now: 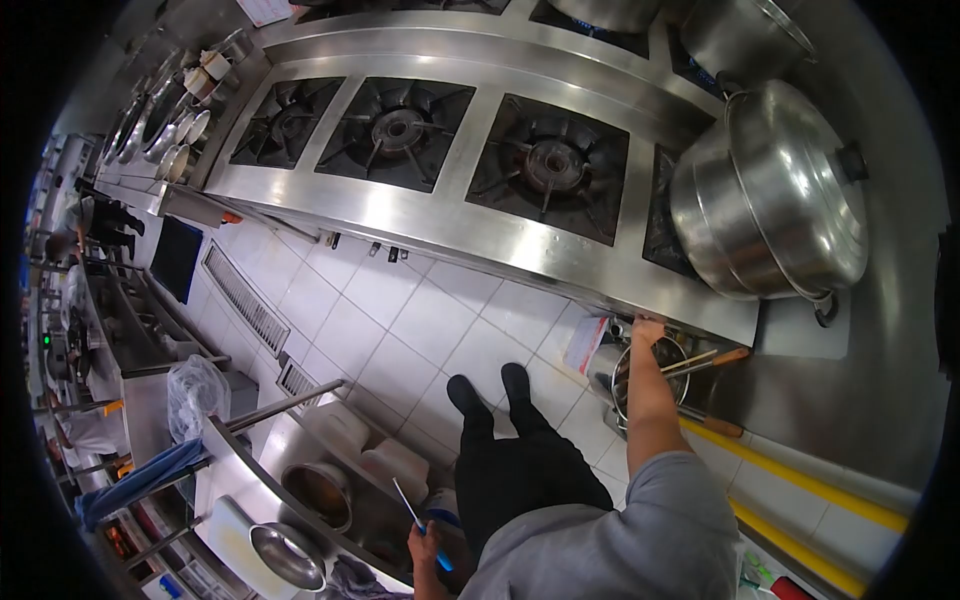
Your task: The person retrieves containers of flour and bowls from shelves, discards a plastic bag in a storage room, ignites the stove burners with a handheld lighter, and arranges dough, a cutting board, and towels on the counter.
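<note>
My left hand [424, 546] is closed around the blue handle of a knife [410, 508], its narrow metal blade pointing up and away from me. Stretched forward, my right hand [648, 328] is at the front edge of the stove [520, 246], near its right end. The fingers there look curled, and what they grip is hidden under the edge. Below my right forearm stands a metal pot [618, 385] with wooden-handled utensils [715, 363] in it. Beside that pot is a white container with a red and white label [585, 345].
A large lidded steel pot [770, 190] stands on the stove's right end, beside several burners [553, 163]. Behind my left hand, a counter holds a steel bowl [288, 555], with a pot [318, 492] below. Yellow pipes [800, 490] run low on the right. Another person [105, 220] stands far left.
</note>
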`<state>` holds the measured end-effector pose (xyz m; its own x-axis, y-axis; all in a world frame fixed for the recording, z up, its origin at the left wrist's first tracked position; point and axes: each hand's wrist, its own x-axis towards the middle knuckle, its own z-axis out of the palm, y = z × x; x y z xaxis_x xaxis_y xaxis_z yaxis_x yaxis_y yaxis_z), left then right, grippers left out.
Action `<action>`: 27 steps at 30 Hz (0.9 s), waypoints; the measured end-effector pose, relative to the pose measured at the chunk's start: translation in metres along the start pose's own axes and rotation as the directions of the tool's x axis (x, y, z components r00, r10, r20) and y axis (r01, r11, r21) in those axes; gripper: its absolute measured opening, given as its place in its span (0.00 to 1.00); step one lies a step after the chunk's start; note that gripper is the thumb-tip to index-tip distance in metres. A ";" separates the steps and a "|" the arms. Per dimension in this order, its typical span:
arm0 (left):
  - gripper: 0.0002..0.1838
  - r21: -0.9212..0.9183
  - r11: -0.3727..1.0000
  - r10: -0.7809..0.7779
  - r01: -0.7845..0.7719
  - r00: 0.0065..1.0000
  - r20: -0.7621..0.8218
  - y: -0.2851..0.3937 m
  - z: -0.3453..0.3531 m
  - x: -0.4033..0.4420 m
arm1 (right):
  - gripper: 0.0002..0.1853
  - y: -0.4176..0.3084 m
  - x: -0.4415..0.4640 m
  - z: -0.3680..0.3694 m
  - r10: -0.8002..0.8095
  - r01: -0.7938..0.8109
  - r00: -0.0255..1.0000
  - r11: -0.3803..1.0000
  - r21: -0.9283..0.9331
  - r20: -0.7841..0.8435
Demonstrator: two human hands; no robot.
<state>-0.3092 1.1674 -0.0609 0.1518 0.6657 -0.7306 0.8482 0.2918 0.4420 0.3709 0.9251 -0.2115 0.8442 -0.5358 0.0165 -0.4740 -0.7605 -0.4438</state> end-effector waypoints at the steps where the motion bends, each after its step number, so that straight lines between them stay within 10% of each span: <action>1: 0.17 0.048 0.999 0.014 -0.014 1.000 -0.003 0.004 -0.001 0.000 | 0.27 -0.005 -0.008 -0.003 0.054 -0.054 0.998 0.998 -0.029 0.016; 5: 0.15 0.160 0.966 0.223 -0.205 0.969 -0.108 0.091 -0.027 -0.028 | 0.36 0.013 -0.046 0.019 -0.030 0.029 1.000 0.999 0.044 0.008; 8: 0.19 0.352 0.855 0.492 -0.380 0.808 -0.324 0.138 -0.067 -0.044 | 0.38 0.005 -0.103 0.015 -0.258 0.307 0.901 0.947 -0.092 0.348; 11: 0.24 0.285 0.911 0.409 -0.299 0.751 -0.519 0.209 -0.143 -0.108 | 0.29 0.035 -0.157 0.056 -0.624 0.744 0.444 0.657 0.123 0.643; 12: 0.21 0.396 0.849 0.528 -0.351 0.510 -0.679 0.217 -0.161 -0.128 | 0.27 0.028 -0.178 0.060 -0.541 0.740 0.295 0.651 0.169 0.788; 13: 0.19 0.283 0.925 0.380 -0.253 0.588 -0.715 0.222 -0.187 -0.159 | 0.25 0.011 -0.201 0.071 -0.430 0.752 0.110 0.626 0.209 0.896; 15: 0.20 0.580 0.785 0.619 -0.217 0.272 -0.737 0.242 -0.230 -0.218 | 0.24 -0.024 -0.240 0.089 -0.454 0.842 -0.222 0.357 0.404 0.863; 21: 0.21 0.517 0.684 0.671 0.515 -0.167 -0.722 0.241 -0.319 -0.353 | 0.19 -0.130 -0.345 0.067 -0.370 0.705 -0.327 0.517 0.485 0.870; 27: 0.16 0.143 0.588 0.412 0.796 -0.143 -0.900 0.134 -0.406 -0.371 | 0.19 -0.176 -0.352 0.106 -0.251 0.843 -0.303 0.380 0.381 0.919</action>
<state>-0.4572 1.2385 0.4803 -0.1289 0.6432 0.7547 0.6920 0.6035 -0.3961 0.1837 1.2860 -0.2339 0.0933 0.6904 -0.7174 0.6267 -0.6006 -0.4964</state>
